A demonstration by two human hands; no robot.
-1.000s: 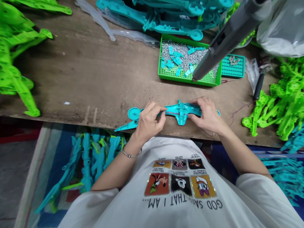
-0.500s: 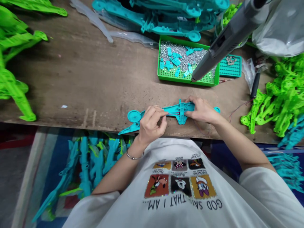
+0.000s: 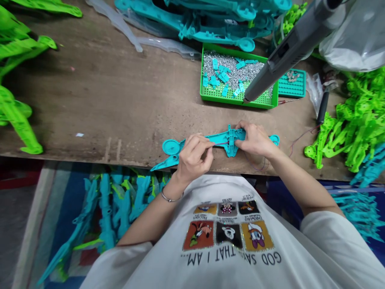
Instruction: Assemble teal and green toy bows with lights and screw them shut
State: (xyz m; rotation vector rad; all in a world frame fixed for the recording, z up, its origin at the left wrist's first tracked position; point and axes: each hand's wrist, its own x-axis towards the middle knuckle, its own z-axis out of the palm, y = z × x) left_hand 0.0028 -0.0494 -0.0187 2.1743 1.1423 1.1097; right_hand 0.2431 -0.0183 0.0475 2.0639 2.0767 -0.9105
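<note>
Left hand [image 3: 195,155] pinches thin wires [image 3: 221,143] over teal plastic piece [image 3: 231,151] on bench [image 3: 135,104], right hand [image 3: 255,139] grip closed on piece's right part.

The left hand [image 3: 195,155] pinches thin wires [image 3: 221,143] along a teal plastic part [image 3: 221,138] on the workbench [image 3: 120,92]; the right hand [image 3: 255,139] grips its three o'clock end. From there, a green tray [image 3: 216,98] sits near twelve, green parts [image 3: 361,120] at three.
</note>
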